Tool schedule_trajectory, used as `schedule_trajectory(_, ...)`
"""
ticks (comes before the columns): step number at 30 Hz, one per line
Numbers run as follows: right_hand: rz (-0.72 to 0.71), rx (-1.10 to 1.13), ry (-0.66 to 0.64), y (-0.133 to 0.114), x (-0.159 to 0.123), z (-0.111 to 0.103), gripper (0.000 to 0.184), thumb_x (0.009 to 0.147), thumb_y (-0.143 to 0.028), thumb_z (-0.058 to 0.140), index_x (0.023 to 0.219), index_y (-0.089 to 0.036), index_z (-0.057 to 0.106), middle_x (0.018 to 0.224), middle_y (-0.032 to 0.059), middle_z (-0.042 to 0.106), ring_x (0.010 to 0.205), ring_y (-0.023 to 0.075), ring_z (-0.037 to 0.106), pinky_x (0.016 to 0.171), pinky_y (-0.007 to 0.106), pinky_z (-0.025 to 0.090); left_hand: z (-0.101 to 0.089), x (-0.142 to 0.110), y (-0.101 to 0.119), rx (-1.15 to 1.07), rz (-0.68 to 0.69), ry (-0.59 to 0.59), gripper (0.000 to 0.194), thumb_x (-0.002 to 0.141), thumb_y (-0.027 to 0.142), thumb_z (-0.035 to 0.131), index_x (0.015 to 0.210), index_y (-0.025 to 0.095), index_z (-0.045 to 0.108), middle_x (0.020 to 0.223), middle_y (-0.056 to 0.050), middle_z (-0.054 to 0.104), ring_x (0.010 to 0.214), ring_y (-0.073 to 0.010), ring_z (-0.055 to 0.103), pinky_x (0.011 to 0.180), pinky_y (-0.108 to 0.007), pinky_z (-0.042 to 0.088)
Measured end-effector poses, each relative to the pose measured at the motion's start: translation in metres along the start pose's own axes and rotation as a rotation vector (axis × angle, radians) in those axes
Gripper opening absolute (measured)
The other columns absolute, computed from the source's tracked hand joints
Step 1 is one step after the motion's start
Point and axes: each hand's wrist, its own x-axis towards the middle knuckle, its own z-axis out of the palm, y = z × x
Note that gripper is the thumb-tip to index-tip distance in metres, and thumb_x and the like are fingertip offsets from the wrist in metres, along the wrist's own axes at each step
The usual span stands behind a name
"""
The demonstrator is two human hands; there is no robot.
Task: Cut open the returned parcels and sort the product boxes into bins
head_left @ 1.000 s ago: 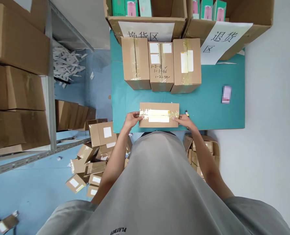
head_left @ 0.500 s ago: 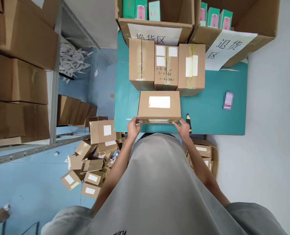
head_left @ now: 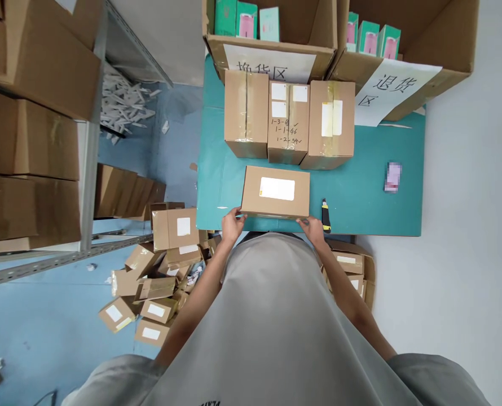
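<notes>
A small brown cardboard box (head_left: pixel 253 194) with a white label on top sits near the front edge of the green table, turned slightly. My left hand (head_left: pixel 233 224) grips its near left corner, fingers bent against the side. At the near right corner, my right hand (head_left: pixel 312 229) pinches the lower edge of the same box. A black and yellow box cutter (head_left: pixel 326 216) lies just right of my right hand. Behind the box stand three taped cartons in a row: a left one (head_left: pixel 257 113), a middle one with handwriting (head_left: pixel 288 149) and a right one (head_left: pixel 346 124).
Two large open cartons, a left one (head_left: pixel 272 47) and a right one (head_left: pixel 445 84), hold green packs at the table's back. A pixelated pink item (head_left: pixel 392 177) lies on the right of the table (head_left: pixel 369 180). Shelved boxes (head_left: pixel 50 135) and heaped cartons (head_left: pixel 160 287) are to the left.
The box has come slightly toward me, away from the three cartons, and turned a little. More of its top shows and less of its near side. Both hands stay on it.
</notes>
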Motion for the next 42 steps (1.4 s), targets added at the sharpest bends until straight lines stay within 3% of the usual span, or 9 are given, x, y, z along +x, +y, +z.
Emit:
schedule_trajectory(8,-0.192,0.06,0.101,-0.019,0.02,-0.063,0.053,0.115,-0.055,0.049,0.088,-0.021,0.08,0.1,0.0132,0.082,0.093,0.0256,0.076,0.087,0.031,0.053,-0.03,0.012,0.057,-0.106,0.233,0.193,0.053,0.1,0.054,0.069,0.135,0.014,0.079,0.132,-0.018,0.079,0.102,-0.0285,0.075,0.094,-0.039,0.06)
schedule_trajectory(15,-0.092,0.014,0.024,-0.024,0.023,-0.045,0.055,0.114,-0.056,0.05,0.084,-0.022,0.082,0.098,0.0116,0.084,0.088,0.0244,0.078,0.076,0.028,0.047,-0.033,0.022,0.045,0.005,0.087,0.101,0.047,0.095,0.051,0.069,0.119,0.012,0.082,0.121,-0.019,0.083,0.093,-0.0299,0.077,0.099,-0.046,0.062)
schedule_trajectory(19,-0.018,0.154,-0.004,-0.02,0.045,-0.05,0.046,0.105,-0.063,0.065,0.089,-0.026,0.085,0.104,0.0101,0.087,0.095,0.0294,0.082,0.078,0.031,0.053,-0.041,0.054,0.043,-0.085,0.008,-0.046,0.054,0.087,0.052,0.084,0.121,0.01,0.079,0.12,-0.021,0.084,0.106,-0.0343,0.081,0.103,-0.048,0.064)
schedule_trajectory(22,0.098,0.323,0.303,-0.007,0.087,-0.084,0.053,0.098,-0.072,0.07,0.115,-0.023,0.086,0.117,0.0142,0.086,0.108,0.0336,0.081,0.095,0.039,0.06,-0.062,0.098,0.059,-0.164,-0.035,-0.03,0.079,0.086,0.048,0.091,0.149,0.007,0.066,0.144,-0.027,0.076,0.139,-0.0387,0.073,0.12,-0.049,0.058)
schedule_trajectory(24,0.191,0.404,0.601,0.005,0.124,-0.116,0.073,0.094,-0.074,0.073,0.14,-0.018,0.077,0.138,0.0205,0.079,0.128,0.0365,0.075,0.113,0.046,0.058,-0.079,0.135,0.078,-0.188,-0.011,0.064,0.094,0.09,0.045,0.09,0.167,0.009,0.051,0.165,-0.029,0.062,0.158,-0.0392,0.059,0.131,-0.05,0.049)
schedule_trajectory(26,0.287,0.531,0.716,0.015,0.162,-0.147,0.09,0.089,-0.071,0.081,0.156,-0.013,0.065,0.156,0.0246,0.068,0.146,0.0387,0.065,0.126,0.05,0.051,-0.093,0.173,0.102,-0.211,0.026,0.11,0.1,0.092,0.047,0.09,0.174,0.013,0.043,0.174,-0.027,0.053,0.166,-0.0389,0.05,0.136,-0.05,0.043)
schedule_trajectory(30,0.348,0.916,0.455,0.019,0.22,-0.176,0.079,0.082,-0.059,0.093,0.145,-0.014,0.074,0.148,0.0199,0.077,0.14,0.0378,0.072,0.121,0.048,0.059,-0.1,0.237,0.144,-0.299,0.005,0.009,0.099,0.095,0.044,0.09,0.175,0.013,0.041,0.168,-0.027,0.059,0.159,-0.037,0.058,0.133,-0.049,0.048)
schedule_trajectory(33,0.322,1.018,0.345,0.016,0.241,-0.171,0.056,0.081,-0.05,0.098,0.124,-0.017,0.085,0.13,0.0142,0.086,0.125,0.0339,0.081,0.111,0.044,0.067,-0.094,0.263,0.158,-0.328,-0.001,-0.098,0.081,0.091,0.044,0.094,0.159,0.014,0.061,0.151,-0.022,0.075,0.144,-0.0358,0.072,0.126,-0.048,0.056)
schedule_trajectory(42,0.257,1.176,0.263,0.021,0.243,-0.161,0.05,0.079,-0.043,0.104,0.119,-0.017,0.088,0.129,0.013,0.087,0.126,0.0358,0.082,0.113,0.048,0.068,-0.1,0.266,0.165,-0.281,0.012,-0.14,0.048,0.084,0.038,0.098,0.122,0.018,0.078,0.129,-0.016,0.085,0.132,-0.0369,0.079,0.119,-0.051,0.063)
